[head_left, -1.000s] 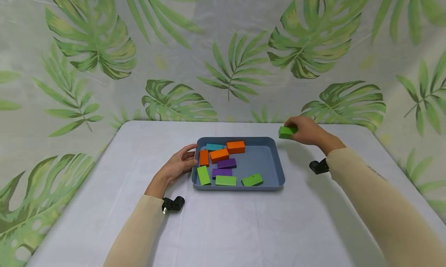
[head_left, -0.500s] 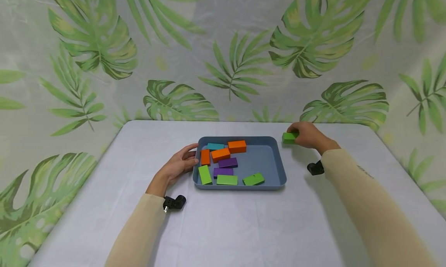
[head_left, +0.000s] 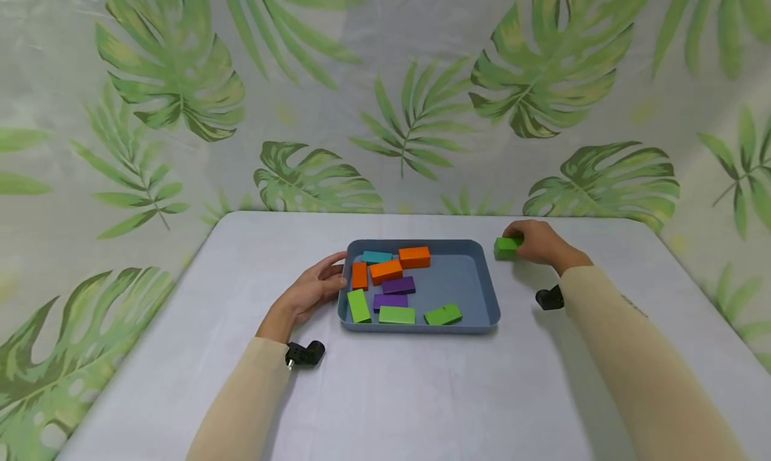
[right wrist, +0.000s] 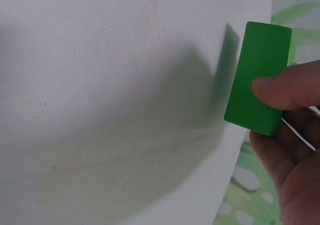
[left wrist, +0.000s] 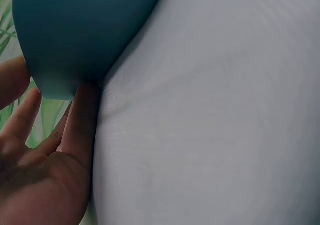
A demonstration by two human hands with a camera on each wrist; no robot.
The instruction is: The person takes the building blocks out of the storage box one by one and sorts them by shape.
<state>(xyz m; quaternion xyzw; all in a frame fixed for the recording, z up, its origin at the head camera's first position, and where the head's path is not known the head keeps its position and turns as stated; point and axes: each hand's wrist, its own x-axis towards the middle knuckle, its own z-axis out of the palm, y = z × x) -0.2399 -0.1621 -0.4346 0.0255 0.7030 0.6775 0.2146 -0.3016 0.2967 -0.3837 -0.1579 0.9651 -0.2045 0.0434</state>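
Hands [head_left: 542, 245] flank the tray [head_left: 452, 280], its wall [head_left: 488, 280] between held block [head_left: 505, 249] and others [head_left: 397, 315].

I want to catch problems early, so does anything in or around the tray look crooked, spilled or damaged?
No spill or clear damage shows. In the tray, one green block on the near side, right of centre, lies askew and apart from the others, with a small dark mark on top, too small to identify.
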